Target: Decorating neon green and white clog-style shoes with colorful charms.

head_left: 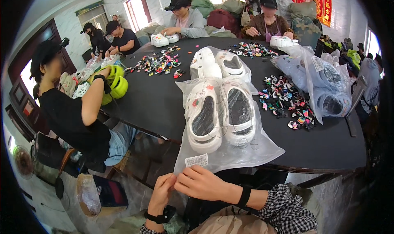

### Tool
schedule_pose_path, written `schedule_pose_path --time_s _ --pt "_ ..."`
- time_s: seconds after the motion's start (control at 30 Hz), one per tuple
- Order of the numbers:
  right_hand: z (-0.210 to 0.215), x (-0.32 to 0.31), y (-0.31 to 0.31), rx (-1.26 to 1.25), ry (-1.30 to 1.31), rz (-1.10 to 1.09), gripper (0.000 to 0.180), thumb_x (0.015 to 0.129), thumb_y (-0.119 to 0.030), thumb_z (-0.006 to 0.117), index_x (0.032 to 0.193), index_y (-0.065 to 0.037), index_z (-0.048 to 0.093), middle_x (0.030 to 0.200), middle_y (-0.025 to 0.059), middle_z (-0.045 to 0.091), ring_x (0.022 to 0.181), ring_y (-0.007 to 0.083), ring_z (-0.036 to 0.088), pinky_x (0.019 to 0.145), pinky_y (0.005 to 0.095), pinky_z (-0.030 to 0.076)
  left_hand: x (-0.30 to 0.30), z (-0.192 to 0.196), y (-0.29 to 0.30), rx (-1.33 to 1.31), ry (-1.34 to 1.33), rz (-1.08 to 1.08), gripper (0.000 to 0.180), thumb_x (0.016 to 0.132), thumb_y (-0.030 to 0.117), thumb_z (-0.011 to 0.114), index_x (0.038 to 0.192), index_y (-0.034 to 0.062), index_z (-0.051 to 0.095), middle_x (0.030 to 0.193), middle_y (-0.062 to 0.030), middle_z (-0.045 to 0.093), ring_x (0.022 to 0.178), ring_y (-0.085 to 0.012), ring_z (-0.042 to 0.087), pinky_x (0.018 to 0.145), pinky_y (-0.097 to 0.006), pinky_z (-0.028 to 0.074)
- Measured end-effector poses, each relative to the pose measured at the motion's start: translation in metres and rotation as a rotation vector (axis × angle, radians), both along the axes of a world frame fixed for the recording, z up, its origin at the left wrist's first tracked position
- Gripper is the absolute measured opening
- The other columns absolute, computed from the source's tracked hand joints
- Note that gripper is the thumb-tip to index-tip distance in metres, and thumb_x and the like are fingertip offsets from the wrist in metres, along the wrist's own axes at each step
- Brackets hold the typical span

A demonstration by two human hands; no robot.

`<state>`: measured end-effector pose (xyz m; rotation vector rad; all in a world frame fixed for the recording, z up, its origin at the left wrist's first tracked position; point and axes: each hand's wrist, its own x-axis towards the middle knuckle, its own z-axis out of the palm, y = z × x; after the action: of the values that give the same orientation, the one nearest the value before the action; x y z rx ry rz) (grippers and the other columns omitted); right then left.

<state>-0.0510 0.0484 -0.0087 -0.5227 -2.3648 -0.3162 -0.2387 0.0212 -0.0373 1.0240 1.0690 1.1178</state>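
A clear plastic bag (pixel 262 150) lies at the near edge of the black table, its mouth end hanging slightly over. Inside it are two white clogs (pixel 205 143) with dark insoles; small charms sit on the left clog's upper. A white label (pixel 196 160) is stuck near the bag's lower left corner. Just below that corner, my left hand (pixel 161 193) and my right hand (pixel 207 185) meet with fingertips pinched together at the bag's edge. What lies between the fingertips is mostly hidden. Both wrists wear black bands.
Another bagged pair of white clogs (pixel 207 63) lies just beyond. Charm piles (pixel 283 96) spread to the right, with bagged blue-grey clogs (pixel 330 104) beside them. At left, a co-worker (pixel 74 106) handles lime-green clogs (pixel 119 82); others sit across the table.
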Motion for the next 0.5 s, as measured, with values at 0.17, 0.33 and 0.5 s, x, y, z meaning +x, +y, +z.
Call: schedule_pose_path --time_s 0.17,0.33,0.5 --pt "0.006 0.041 -0.008 -0.038 -0.029 -0.128 0.014 0.075 -0.018 0.062 0.086 -0.012 0.056 0.086 0.002 0.054 0.087 0.0177 0.057 0.078 0.03 0.046 -0.012 -0.006 0.011 0.128 -0.131 0.016 0.038 0.098 0.015 0.054 0.062 0.0086 0.042 0.059 0.0033 0.037 0.054 -0.0079 0.032 0.054 -0.027 0.025" --pt "0.015 0.112 -0.026 0.006 -0.053 -0.341 0.015 0.073 -0.016 0.064 0.086 -0.009 0.06 0.09 0.0032 0.059 0.087 0.0195 0.06 0.078 0.0322 0.046 -0.025 -0.024 0.033 0.213 -0.265 0.048 0.039 0.097 0.017 0.054 0.06 0.0082 0.045 0.053 -0.0001 0.04 0.049 -0.0103 0.036 0.05 -0.027 0.027" --pt "0.02 0.162 -0.043 0.055 -0.013 -0.55 0.016 0.075 -0.012 0.067 0.089 -0.006 0.065 0.091 0.0045 0.064 0.087 0.021 0.063 0.081 0.0365 0.049 -0.041 -0.022 0.058 0.254 -0.255 0.107 0.036 0.097 0.017 0.055 0.063 0.0081 0.047 0.055 -0.0008 0.044 0.051 -0.0128 0.043 0.05 -0.028 0.033"
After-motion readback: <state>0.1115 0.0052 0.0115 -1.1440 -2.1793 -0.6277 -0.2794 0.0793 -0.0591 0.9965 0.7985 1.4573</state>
